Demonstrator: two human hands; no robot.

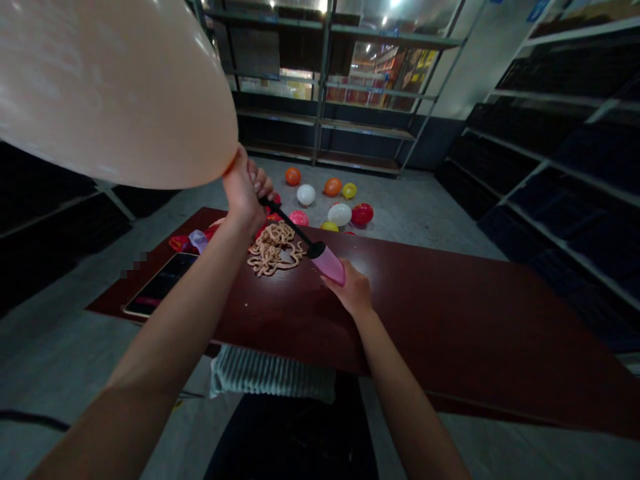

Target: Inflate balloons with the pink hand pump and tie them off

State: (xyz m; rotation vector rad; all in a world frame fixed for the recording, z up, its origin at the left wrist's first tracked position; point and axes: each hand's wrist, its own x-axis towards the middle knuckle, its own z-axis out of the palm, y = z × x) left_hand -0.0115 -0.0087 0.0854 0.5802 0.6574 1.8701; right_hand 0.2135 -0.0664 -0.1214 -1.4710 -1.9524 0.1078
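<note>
A taut, glossy balloon bulges above a cylindrical pink pump.

Free tabletop right, balloon upper left

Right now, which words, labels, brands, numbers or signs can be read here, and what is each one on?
None can be read with certainty.
Peach balloon: faint pale marks, perhaps print or reflections, too blurred to tell.
Phone screen: faint marks, too blurred to read.
Blue sign at upper right: too small and blurred.
</note>
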